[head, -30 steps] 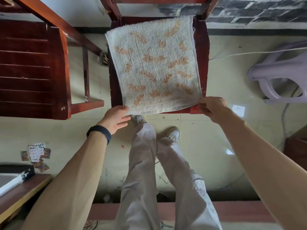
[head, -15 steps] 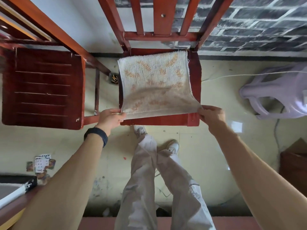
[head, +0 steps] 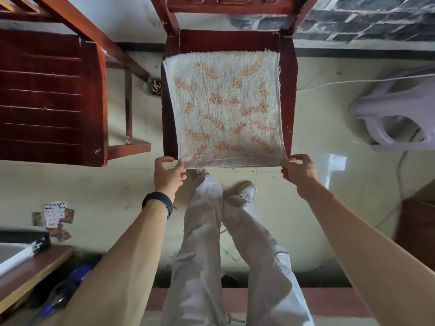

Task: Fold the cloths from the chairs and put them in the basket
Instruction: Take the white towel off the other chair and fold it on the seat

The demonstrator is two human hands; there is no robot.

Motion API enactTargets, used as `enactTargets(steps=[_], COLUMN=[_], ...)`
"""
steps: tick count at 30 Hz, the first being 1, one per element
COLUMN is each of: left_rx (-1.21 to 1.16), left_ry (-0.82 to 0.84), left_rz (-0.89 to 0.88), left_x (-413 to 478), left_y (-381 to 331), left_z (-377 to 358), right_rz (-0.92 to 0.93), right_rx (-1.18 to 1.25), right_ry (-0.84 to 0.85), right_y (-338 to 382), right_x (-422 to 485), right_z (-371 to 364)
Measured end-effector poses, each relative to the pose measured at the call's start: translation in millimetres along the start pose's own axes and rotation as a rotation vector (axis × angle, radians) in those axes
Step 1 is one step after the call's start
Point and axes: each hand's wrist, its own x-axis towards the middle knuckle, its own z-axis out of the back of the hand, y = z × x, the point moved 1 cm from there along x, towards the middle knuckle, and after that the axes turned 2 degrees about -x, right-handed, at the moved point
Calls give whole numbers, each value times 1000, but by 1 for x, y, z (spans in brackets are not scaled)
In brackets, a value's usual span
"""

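Observation:
A white towel with orange leaf marks [head: 226,107] lies spread over the seat of a dark red wooden chair [head: 288,90] straight ahead. Its far edge looks doubled over. My left hand [head: 168,175] pinches the near left corner of the towel at the seat's front edge. My right hand [head: 297,171] pinches the near right corner. The near edge hangs just past the seat front, stretched between both hands. No basket shows in this view.
A second dark red chair [head: 51,97] stands to the left. A pale purple plastic stool [head: 400,114] lies at the right with a white cord [head: 353,81] across the floor. Playing cards [head: 53,215] are scattered low left beside a wooden table edge [head: 35,267]. My legs stand below the chair.
Half a second ago the near edge was lifted and the towel sagged. It now lies flat and stretched toward me, with both hands still on its near corners.

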Motion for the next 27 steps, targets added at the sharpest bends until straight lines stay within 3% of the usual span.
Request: enactTargets(steps=[5, 11, 14, 17, 21, 27], left_rx=[-15, 55, 456, 735, 751, 790], left_ry=[5, 199, 295, 248, 179, 118], left_rz=[-60, 38, -168, -411, -549, -608], left_x=[-12, 1, 13, 25, 52, 91], left_y=[-16, -45, -54, -65, -92, -141], left_z=[11, 23, 29, 29, 26, 14], right_rz=[46, 161, 377, 478, 538, 535], right_rx=[88, 61, -257, -326, -327, -247], right_ry=[113, 142, 49, 14, -58, -94], right_y=[15, 45, 51, 63, 93, 135], right_x=[-12, -18, -16, -8, 17, 50], right_z=[5, 7, 5, -5, -18, -41])
